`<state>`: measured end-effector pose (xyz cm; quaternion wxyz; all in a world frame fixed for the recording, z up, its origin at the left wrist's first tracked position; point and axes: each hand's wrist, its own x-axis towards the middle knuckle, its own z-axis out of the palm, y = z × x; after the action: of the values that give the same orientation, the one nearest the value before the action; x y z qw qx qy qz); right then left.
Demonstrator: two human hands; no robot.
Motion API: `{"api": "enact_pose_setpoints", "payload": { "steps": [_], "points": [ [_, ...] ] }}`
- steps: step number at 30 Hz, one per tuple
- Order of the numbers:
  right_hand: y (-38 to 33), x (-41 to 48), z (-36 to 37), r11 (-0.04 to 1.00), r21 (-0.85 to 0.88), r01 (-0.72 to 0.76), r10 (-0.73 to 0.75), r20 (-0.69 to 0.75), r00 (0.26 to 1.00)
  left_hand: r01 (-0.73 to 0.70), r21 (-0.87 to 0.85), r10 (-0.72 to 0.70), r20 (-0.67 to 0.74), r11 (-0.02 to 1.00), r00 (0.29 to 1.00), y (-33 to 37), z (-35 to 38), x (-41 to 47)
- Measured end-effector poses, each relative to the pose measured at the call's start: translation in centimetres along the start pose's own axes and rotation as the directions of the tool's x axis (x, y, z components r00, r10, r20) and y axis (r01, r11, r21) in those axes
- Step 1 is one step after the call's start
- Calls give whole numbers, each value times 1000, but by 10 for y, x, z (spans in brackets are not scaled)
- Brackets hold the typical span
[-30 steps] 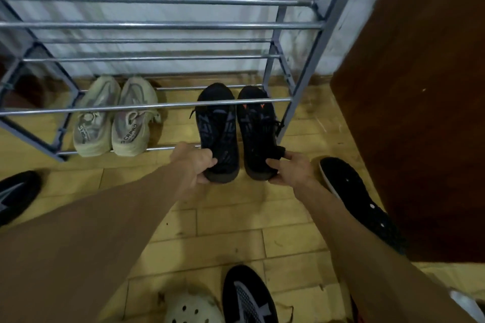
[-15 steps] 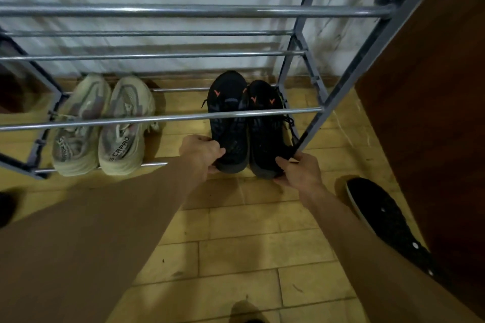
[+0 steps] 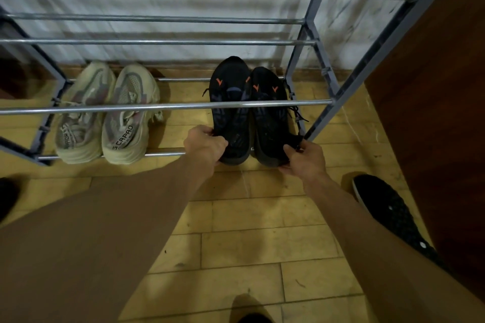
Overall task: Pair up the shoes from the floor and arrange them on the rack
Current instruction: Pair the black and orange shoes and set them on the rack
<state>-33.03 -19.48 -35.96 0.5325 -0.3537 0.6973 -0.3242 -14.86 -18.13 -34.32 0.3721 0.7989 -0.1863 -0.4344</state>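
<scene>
Both hands are at the heels: the left hand (image 3: 206,145) grips the heel of one black knit trainer with orange marks (image 3: 231,102), the right hand (image 3: 304,158) pinches its twin (image 3: 270,113). The pair sits side by side on the bottom rails of the grey metal rack (image 3: 168,105). They look light and soft on top, so the firmer heels are probably the best hold.
</scene>
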Motion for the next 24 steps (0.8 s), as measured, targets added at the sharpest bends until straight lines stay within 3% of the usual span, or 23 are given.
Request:
{"api": "enact_pose_setpoints", "payload": {
  "steps": [7,16,19,24],
  "points": [
    [5,-4,7,998,61,-12,13,-7,1000,27,-10,-27,-45,1000,999,-10,0,-1],
    [-6,9,13,990,-142,-12,11,-5,1000,-84,107,72,112,991,991,-9,-9,5],
    [-7,8,11,977,-211,6,4,43,999,-75,179,45,169,981,985,-2,-12,3],
    [-10,-21,2,988,-154,-26,45,125,991,-16,117,-7,191,993,982,9,-21,-31]
  ]
}}
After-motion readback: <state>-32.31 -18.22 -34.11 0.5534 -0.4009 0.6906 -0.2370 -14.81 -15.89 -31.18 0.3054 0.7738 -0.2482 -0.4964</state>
